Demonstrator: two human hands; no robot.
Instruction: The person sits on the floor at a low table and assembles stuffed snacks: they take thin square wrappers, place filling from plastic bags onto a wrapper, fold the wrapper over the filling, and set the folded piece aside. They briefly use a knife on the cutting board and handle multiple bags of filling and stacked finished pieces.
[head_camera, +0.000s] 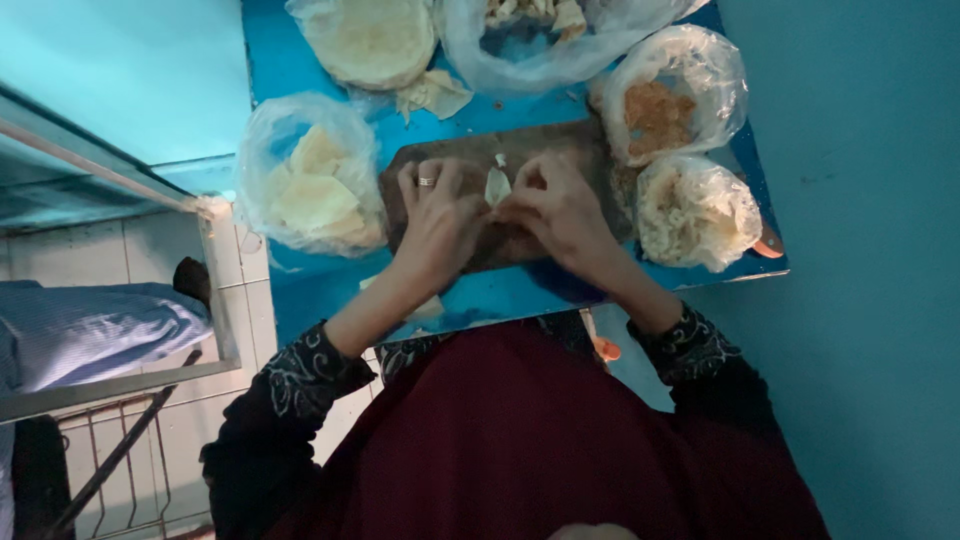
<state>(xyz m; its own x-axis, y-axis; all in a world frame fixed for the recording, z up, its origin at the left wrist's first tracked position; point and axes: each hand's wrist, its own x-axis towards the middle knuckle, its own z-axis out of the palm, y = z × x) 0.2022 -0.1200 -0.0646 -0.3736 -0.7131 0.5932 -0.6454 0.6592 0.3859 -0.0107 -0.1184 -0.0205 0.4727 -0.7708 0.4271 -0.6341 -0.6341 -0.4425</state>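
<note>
We are standing at a blue bench (300, 60) crowded with clear plastic bags. The largest of them, at our left, holds a stack of cut pastry wrappers (310, 185); at the far edge lies a bag of round flat wrappers (372, 38), and beside it a bag of pale scraps (545, 35). On our right sit two smaller bags, one of brownish filling (660, 115) and one of pale shredded filling (690, 210).

In the middle lies a dark wooden cutting board (550, 145), and over it we hold a small pale wrapper (497, 186), pinched between both hands. Our left hand (437, 215), with a ring on one finger, has its fingers closed narrowly on the wrapper's left edge; our right hand (560, 205) grips the right edge the same way, fingertips drawn together.

We judge this to be the folding step: the piece stands upright between our fingertips, half shaped. Whether filling already lies inside we cannot tell. The next move would call for a light, even pinch along the seam so the thin sheet does not tear.
</note>
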